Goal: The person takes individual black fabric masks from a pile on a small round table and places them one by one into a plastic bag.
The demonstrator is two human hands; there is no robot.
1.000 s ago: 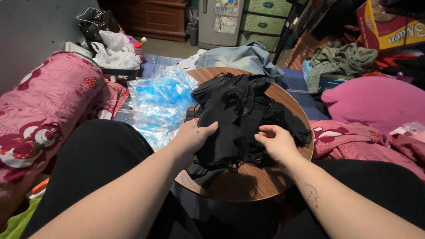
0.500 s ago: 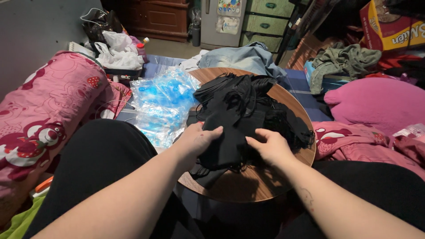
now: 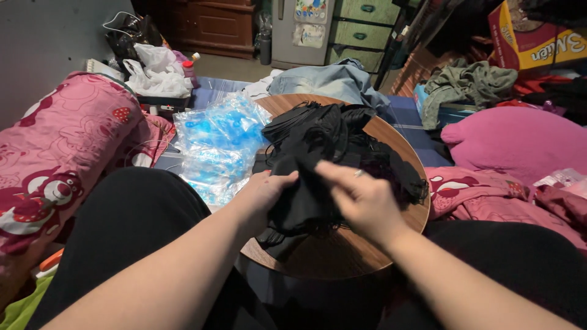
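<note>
Working a crumpled black fabric garment (image 3: 330, 159) piled on the round wooden table (image 3: 342, 256); pile covers the table's middle and far half, near rim bare. Left hand (image 3: 266, 192) sits at the pile's near-left edge, fingers curled onto the cloth, pinching a fold. Right hand (image 3: 361, 198) is at the pile's near-right edge, fingers extended toward the left hand and lying on the fabric; whether it actually grips cloth I can't tell, motion blur. Both hands touch the garment, so neither is clearly nearer; the bulk lies straight ahead of both, toward the table's far side. Long axis of the pile runs roughly from near-left to far-right across the table, frayed dark ends trailing off toward the table's right rim. Left of the table, touching its edge: clear blue-printed plastic bags (image 3: 217, 143). Beyond the table's far side: pale blue denim heap (image 3: 333, 79).
</note>
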